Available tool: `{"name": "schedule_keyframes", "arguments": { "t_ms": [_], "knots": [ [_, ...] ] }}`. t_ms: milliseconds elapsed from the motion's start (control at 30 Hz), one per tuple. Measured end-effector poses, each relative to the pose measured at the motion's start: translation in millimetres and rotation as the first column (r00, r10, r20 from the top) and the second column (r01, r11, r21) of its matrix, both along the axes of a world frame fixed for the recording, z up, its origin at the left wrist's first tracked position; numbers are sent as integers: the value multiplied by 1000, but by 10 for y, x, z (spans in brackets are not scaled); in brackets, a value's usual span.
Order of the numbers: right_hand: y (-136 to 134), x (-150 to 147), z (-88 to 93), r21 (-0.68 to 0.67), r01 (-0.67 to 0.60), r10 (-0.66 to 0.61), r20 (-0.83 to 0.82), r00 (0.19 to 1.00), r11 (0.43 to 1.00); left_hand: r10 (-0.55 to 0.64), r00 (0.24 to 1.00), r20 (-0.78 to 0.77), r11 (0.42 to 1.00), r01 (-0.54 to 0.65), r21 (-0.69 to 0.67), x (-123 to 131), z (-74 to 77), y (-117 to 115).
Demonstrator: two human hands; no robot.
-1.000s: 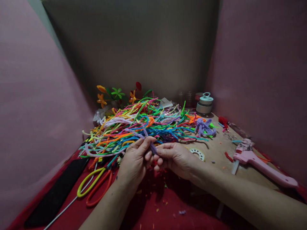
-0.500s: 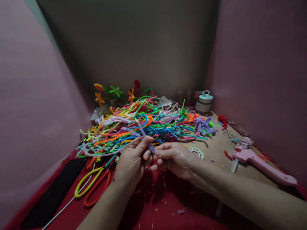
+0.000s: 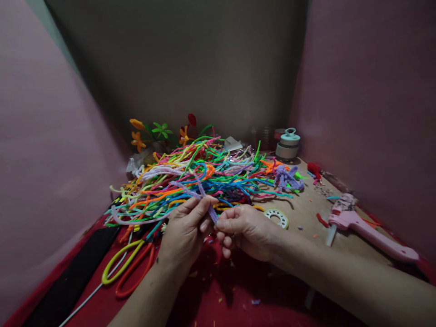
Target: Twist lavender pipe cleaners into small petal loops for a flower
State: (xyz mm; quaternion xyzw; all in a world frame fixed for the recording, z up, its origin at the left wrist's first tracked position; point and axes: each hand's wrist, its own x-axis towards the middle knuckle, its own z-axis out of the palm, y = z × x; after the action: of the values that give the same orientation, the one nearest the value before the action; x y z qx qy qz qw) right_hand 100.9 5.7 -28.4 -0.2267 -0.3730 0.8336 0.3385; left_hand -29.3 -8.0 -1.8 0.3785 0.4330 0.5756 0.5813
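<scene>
Both my hands meet low in the middle, pinching a lilac pipe cleaner that runs up and left between them. My left hand grips it with thumb and fingertips closed. My right hand is curled, thumb and forefinger pressed on its lower end. Just behind them lies a big heap of many-coloured pipe cleaners. A twisted lilac pipe-cleaner shape sits at the heap's right end.
Yellow and orange scissor handles and a black strip lie left on the red cloth. A pink glue gun lies right, a white tape ring beside my right hand. Pipe-cleaner flowers and a grey tape dispenser stand at the back.
My hands keep their pinch on the lilac pipe cleaner and have shifted slightly; the right hand's fingers have curled more. The view has drifted a little.
</scene>
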Motion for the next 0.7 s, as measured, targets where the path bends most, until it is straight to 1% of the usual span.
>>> {"name": "schedule_keyframes", "arguments": {
  "t_ms": [167, 300, 367, 467, 533, 567, 633, 700],
  "knots": [
    [-32, -17, 17, 62, 98, -101, 65, 993, 993, 57, 998, -30, 998, -57, 20, 10, 22, -26],
    [-55, -20, 14, 95, 112, -124, 141, 982, 989, 85, 984, -156, 994, -74, 77, -5, -7, -18],
    [-57, -11, 5, 177, 118, -151, 182, 972, 977, 88, 974, -207, 992, -67, 103, -12, -42, -5],
    [-52, 14, 5, 370, 158, -252, 219, 943, 915, 28, 975, -219, 998, -14, 68, -5, -95, 4],
    [-50, 31, 15, 430, 175, -303, 250, 920, 886, -17, 975, -222, 999, 26, 40, 7, -113, -1],
    [-51, 36, 21, 425, 177, -308, 264, 914, 888, -30, 974, -224, 999, 39, 36, 12, -115, -5],
    [-55, 41, 27, 374, 180, -295, 274, 915, 910, -32, 977, -210, 998, 41, 39, 17, -105, -12],
    [-61, 37, 23, 318, 183, -273, 268, 924, 930, -7, 985, -171, 999, 13, 38, 16, -85, -13]
  ]
}}
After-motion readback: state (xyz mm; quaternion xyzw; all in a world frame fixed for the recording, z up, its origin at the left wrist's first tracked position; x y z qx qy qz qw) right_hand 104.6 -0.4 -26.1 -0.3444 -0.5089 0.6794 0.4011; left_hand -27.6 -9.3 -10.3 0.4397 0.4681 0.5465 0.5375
